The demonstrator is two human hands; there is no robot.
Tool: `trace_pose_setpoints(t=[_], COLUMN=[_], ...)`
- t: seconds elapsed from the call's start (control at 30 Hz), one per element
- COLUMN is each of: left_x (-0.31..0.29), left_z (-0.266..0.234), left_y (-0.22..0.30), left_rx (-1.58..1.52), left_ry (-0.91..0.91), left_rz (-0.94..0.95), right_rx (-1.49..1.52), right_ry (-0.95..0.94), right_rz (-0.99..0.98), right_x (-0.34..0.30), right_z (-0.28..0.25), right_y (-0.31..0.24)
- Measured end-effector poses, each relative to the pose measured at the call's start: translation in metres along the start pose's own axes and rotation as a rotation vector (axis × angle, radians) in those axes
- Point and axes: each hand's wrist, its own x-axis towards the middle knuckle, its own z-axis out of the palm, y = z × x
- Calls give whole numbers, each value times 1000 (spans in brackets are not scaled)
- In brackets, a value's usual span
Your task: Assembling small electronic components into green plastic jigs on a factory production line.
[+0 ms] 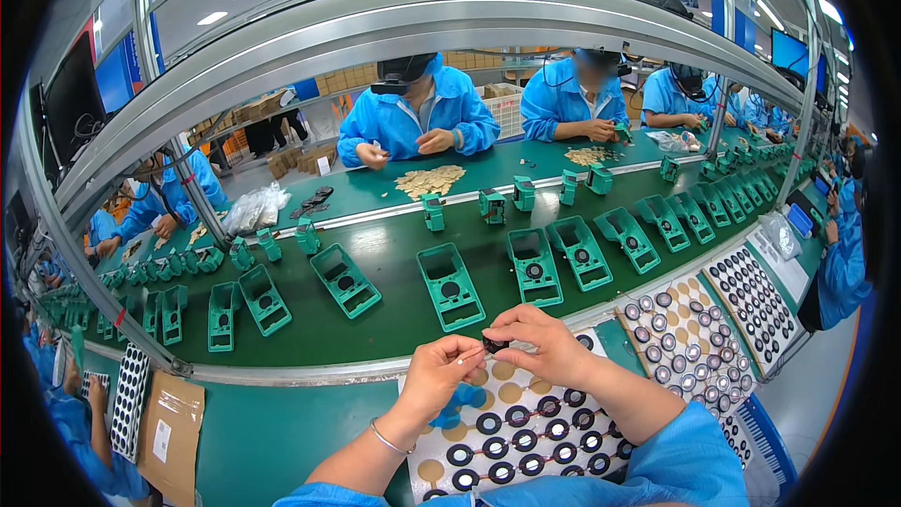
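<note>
two bare hands meet above the near edge of a green table (282,422), working on a small black round part (494,345) held up between them. the right hand (537,345) grasps the part between thumb and fingertips; the left hand (439,374) has its fingers bent close at the part's left side, though i cannot tell whether they grip it too. below the hands lies a white sheet (419,441) bearing rows of black rings (513,439) and bare tan circles (510,392), with translucent blue film (460,406) near the left wrist. to the right, many round parts with shiny centres (693,353) sit in a group. just beyond, green housings (451,305) stand spaced along a dark green belt (310,343). a flat cardboard piece (174,451) lies well to the left.
</note>
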Motion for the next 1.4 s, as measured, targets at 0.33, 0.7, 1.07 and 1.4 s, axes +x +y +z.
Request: trace_pose_setpoints(t=[0.33, 0.7, 1.07, 1.4], left_x=[4, 3, 4, 3], left_z=[-6, -11, -29, -41], left_y=[1, -10, -3, -9], left_rx=[-59, -98, 525, 1373], left_ry=[-23, 14, -78, -300], left_rz=[-65, -48, 25, 123], right_rx=[-137, -123, 790, 890], right_ry=[6, -2, 26, -12], right_rz=[-57, -30, 526, 481], right_x=[4, 4, 12, 21], right_z=[3, 14, 8, -9], right_y=[3, 5, 23, 18])
